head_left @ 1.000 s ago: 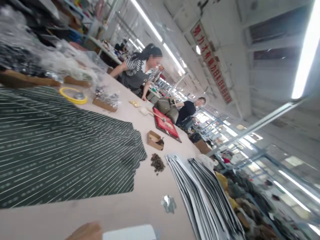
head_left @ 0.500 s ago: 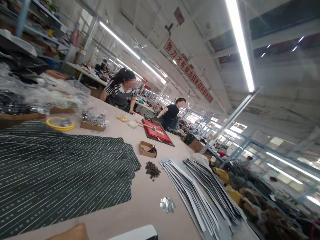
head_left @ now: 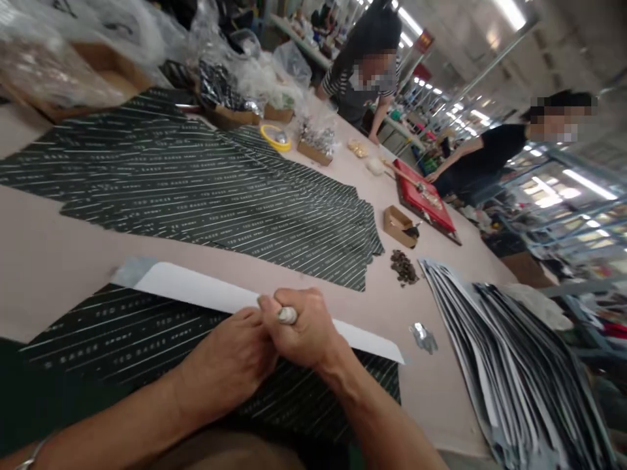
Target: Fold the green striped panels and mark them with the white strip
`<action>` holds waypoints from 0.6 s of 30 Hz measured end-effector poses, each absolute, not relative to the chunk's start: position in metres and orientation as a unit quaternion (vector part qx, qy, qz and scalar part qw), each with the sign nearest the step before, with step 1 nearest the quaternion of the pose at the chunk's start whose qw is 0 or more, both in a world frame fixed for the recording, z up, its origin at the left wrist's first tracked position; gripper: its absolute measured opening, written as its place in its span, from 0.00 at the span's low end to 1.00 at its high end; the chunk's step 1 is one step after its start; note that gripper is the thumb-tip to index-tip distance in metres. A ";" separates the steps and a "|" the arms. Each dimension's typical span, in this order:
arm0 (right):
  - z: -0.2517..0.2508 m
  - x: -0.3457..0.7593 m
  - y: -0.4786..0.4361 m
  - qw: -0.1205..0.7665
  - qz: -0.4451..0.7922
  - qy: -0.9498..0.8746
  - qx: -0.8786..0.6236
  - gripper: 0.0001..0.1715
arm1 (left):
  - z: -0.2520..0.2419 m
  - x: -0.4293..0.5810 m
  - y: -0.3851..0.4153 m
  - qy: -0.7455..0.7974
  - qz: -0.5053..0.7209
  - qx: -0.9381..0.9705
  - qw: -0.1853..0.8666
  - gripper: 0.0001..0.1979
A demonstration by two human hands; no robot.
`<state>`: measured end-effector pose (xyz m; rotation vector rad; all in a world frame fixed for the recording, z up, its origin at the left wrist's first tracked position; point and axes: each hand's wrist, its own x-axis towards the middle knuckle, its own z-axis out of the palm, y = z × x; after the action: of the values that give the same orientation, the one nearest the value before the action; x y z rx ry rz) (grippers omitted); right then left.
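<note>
My right hand (head_left: 304, 329) is wrapped in a fist around a tool with a whitish, rounded handle end (head_left: 287, 315). The tool's lower part is hidden. Pressed against it, my left hand (head_left: 235, 356) has its fingers curled down and together; whatever they pinch is out of sight. Both hands are over a long white strip (head_left: 196, 284) that lies along the edge of a dark cloth piece (head_left: 132, 333) printed with white diagonal lines and lettering. A grey end (head_left: 132, 269) sticks out at the strip's left.
Beyond lies more striped dark cloth (head_left: 220, 196). To the right are silvery discs (head_left: 424, 337), small brown pieces (head_left: 404, 267), a cardboard box (head_left: 399, 225) and stacked strips (head_left: 514, 365). A red board (head_left: 424, 192) stands farther back near two people.
My view has tilted down and turned left. Both hands are now in full view, together over the white strip and cloth; before, only a bit of skin showed at the bottom edge.
</note>
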<state>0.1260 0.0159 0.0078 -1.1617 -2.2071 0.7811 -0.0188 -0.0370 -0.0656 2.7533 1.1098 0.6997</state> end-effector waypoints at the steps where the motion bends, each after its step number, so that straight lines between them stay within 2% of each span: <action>1: 0.005 0.132 0.015 0.255 0.266 -0.831 -0.418 0.24 | -0.063 -0.019 -0.036 0.362 0.231 0.901 0.056 0.09; 4: 0.001 0.153 0.014 0.319 0.257 -0.805 -0.430 0.25 | -0.052 -0.017 -0.029 0.362 0.239 0.897 0.083 0.13; 6: 0.004 0.162 0.017 0.406 0.312 -0.723 -0.464 0.28 | -0.047 -0.017 -0.028 0.364 0.232 0.898 0.083 0.18; 9: 0.012 0.163 0.020 0.497 0.398 -0.621 -0.456 0.28 | -0.046 -0.018 -0.029 0.362 0.223 0.902 0.079 0.19; 18: 0.038 0.139 0.004 0.497 0.396 -0.649 -0.418 0.30 | -0.042 -0.020 -0.030 0.361 0.214 0.903 0.093 0.12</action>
<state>0.1390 0.0039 0.0382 -1.0118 -1.5723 0.9598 -0.0204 -0.0300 -0.0415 2.6802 1.0732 0.6345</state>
